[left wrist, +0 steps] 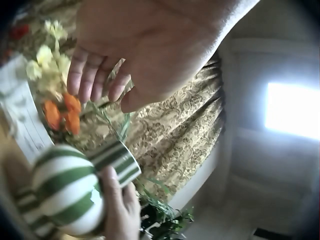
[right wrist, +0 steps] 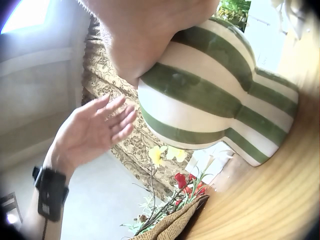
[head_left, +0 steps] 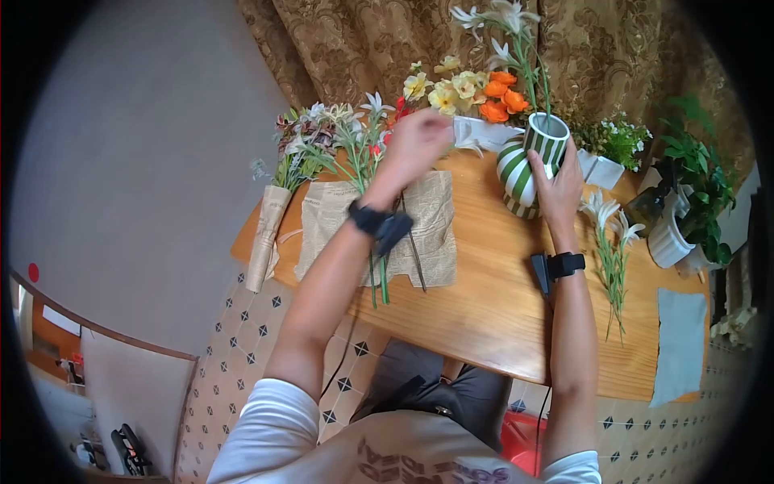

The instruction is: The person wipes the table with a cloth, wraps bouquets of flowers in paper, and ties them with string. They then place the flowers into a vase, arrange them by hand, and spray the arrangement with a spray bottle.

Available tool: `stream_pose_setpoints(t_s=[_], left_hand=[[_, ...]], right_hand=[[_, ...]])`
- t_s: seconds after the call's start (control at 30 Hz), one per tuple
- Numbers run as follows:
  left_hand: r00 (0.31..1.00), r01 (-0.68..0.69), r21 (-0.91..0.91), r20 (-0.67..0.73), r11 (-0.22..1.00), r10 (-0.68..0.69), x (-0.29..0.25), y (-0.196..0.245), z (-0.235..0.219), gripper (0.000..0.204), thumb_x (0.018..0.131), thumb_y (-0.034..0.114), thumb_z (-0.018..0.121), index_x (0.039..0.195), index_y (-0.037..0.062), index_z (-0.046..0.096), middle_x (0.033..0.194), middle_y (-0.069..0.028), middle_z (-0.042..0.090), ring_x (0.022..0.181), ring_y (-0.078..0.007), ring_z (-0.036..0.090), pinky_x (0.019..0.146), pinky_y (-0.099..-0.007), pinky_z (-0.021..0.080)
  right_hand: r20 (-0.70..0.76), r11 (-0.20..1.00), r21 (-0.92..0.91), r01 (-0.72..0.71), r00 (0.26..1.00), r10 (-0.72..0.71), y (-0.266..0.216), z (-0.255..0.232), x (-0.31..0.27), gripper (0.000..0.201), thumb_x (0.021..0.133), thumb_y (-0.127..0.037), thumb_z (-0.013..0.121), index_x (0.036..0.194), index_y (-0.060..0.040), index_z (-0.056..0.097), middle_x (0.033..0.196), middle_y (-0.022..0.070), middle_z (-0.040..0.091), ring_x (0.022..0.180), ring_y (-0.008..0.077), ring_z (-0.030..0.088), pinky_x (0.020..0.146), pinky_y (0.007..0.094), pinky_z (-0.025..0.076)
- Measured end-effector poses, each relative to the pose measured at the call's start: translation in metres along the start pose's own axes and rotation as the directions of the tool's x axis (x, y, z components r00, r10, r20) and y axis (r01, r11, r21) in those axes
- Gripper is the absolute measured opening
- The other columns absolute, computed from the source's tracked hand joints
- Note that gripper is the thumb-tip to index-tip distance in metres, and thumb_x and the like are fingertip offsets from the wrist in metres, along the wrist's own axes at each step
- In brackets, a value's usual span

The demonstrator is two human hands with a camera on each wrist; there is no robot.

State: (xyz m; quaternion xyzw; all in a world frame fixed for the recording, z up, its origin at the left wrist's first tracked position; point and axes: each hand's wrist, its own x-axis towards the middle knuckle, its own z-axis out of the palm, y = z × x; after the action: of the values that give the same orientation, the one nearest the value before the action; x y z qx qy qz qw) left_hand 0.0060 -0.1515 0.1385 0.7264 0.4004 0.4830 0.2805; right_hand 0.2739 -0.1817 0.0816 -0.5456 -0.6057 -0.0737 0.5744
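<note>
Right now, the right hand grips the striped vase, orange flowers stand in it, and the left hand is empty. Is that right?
Not quite. The flowers in the striped vase are white, not orange, as the head view shows. The right hand does grip the vase, and the left hand is empty.

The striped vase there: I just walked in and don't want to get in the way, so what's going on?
A person has the right hand around the neck of the striped vase, with tall white flowers standing in it. The left hand is raised, open and empty, to the left of the vase. More white lilies lie on the table to its right, and other stems lie over printed paper.
</note>
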Motion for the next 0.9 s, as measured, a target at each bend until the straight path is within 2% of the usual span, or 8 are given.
stream_pose_setpoints(t_s=[0.07, 0.17, 0.23, 0.33, 0.47, 0.63, 0.73, 0.9], left_hand=[[0.970, 0.181, 0.403, -0.221, 0.897, -0.096, -0.045, -0.024, -0.054, 0.025, 0.090, 0.023, 0.071, 0.101, 0.0013, 0.070, 0.087, -0.0061, 0.069, 0.079, -0.0134, 0.064, 0.072, -0.0292, 0.053], [0.907, 0.420, 0.539, -0.241, 0.730, -0.344, -0.108, -0.062, -0.110, 0.038, 0.084, 0.037, 0.076, 0.079, 0.0009, 0.066, 0.075, -0.0104, 0.070, 0.068, -0.0206, 0.066, 0.066, -0.0341, 0.052], [0.882, 0.462, 0.494, -0.165, 0.737, -0.442, -0.133, -0.076, -0.109, 0.031, 0.089, 0.028, 0.075, 0.075, 0.0031, 0.063, 0.061, 0.0010, 0.056, 0.053, -0.0076, 0.050, 0.049, -0.0246, 0.040], [0.869, 0.481, 0.240, 0.001, 0.843, -0.495, -0.139, -0.087, -0.101, 0.025, 0.091, 0.022, 0.072, 0.077, 0.0036, 0.063, 0.060, 0.0024, 0.055, 0.051, -0.0046, 0.049, 0.045, -0.0215, 0.035], [0.807, 0.588, -0.073, -0.023, 0.806, -0.590, -0.118, -0.062, -0.100, 0.021, 0.093, 0.013, 0.064, 0.074, 0.0040, 0.062, 0.061, -0.0016, 0.062, 0.052, -0.0076, 0.054, 0.047, -0.0222, 0.040], [0.878, 0.448, -0.204, -0.082, 0.871, -0.471, -0.094, -0.053, -0.082, 0.018, 0.094, 0.012, 0.061, 0.079, 0.0033, 0.062, 0.067, -0.0043, 0.064, 0.052, -0.0080, 0.055, 0.047, -0.0214, 0.042], [0.914, 0.379, 0.023, 0.146, 0.925, -0.378, -0.097, -0.089, -0.077, 0.018, 0.096, 0.016, 0.058, 0.086, 0.0015, 0.063, 0.078, -0.0037, 0.065, 0.061, -0.0093, 0.058, 0.055, -0.0227, 0.045], [0.913, 0.398, 0.577, -0.175, 0.713, -0.368, -0.126, -0.093, -0.087, 0.034, 0.091, 0.031, 0.068, 0.086, -0.0022, 0.063, 0.069, -0.0080, 0.061, 0.067, -0.0196, 0.062, 0.064, -0.0367, 0.050]], right_hand=[[0.001, 1.000, -0.007, -0.008, 1.000, 0.008, 0.001, 0.000, -0.001, 0.076, 0.087, -0.047, 0.071, 0.139, 0.0031, 0.046, 0.124, 0.0252, 0.061, 0.115, 0.0393, 0.059, 0.099, 0.0449, 0.044], [-0.002, 1.000, -0.007, -0.007, 1.000, 0.007, 0.001, 0.001, -0.001, 0.076, 0.087, -0.048, 0.070, 0.138, 0.0032, 0.047, 0.123, 0.0244, 0.062, 0.113, 0.0390, 0.059, 0.098, 0.0449, 0.044], [-0.014, 1.000, -0.005, -0.015, 1.000, 0.015, 0.002, 0.002, -0.002, 0.077, 0.087, -0.049, 0.070, 0.139, 0.0026, 0.047, 0.122, 0.0237, 0.062, 0.112, 0.0389, 0.060, 0.098, 0.0446, 0.044], [-0.006, 1.000, -0.012, -0.020, 1.000, 0.020, 0.003, 0.003, -0.002, 0.076, 0.087, -0.048, 0.071, 0.139, 0.0022, 0.047, 0.123, 0.0237, 0.062, 0.112, 0.0391, 0.059, 0.099, 0.0445, 0.043], [0.012, 1.000, 0.016, -0.014, 1.000, 0.014, 0.003, 0.002, 0.000, 0.076, 0.087, -0.047, 0.071, 0.140, 0.0019, 0.046, 0.123, 0.0244, 0.062, 0.114, 0.0394, 0.058, 0.101, 0.0447, 0.043], [0.009, 1.000, -0.007, -0.024, 1.000, 0.024, 0.003, 0.003, 0.000, 0.077, 0.087, -0.046, 0.071, 0.140, 0.0040, 0.045, 0.125, 0.0257, 0.061, 0.116, 0.0394, 0.058, 0.101, 0.0446, 0.043], [0.062, 0.998, 0.001, -0.068, 0.996, 0.067, 0.001, 0.001, 0.000, 0.077, 0.088, -0.047, 0.070, 0.140, 0.0042, 0.045, 0.125, 0.0259, 0.061, 0.116, 0.0394, 0.058, 0.100, 0.0447, 0.043], [0.036, 1.000, 0.011, -0.021, 0.999, 0.020, 0.001, -0.001, 0.001, 0.077, 0.089, -0.050, 0.068, 0.140, 0.0036, 0.046, 0.125, 0.0256, 0.061, 0.116, 0.0395, 0.058, 0.100, 0.0451, 0.043]])
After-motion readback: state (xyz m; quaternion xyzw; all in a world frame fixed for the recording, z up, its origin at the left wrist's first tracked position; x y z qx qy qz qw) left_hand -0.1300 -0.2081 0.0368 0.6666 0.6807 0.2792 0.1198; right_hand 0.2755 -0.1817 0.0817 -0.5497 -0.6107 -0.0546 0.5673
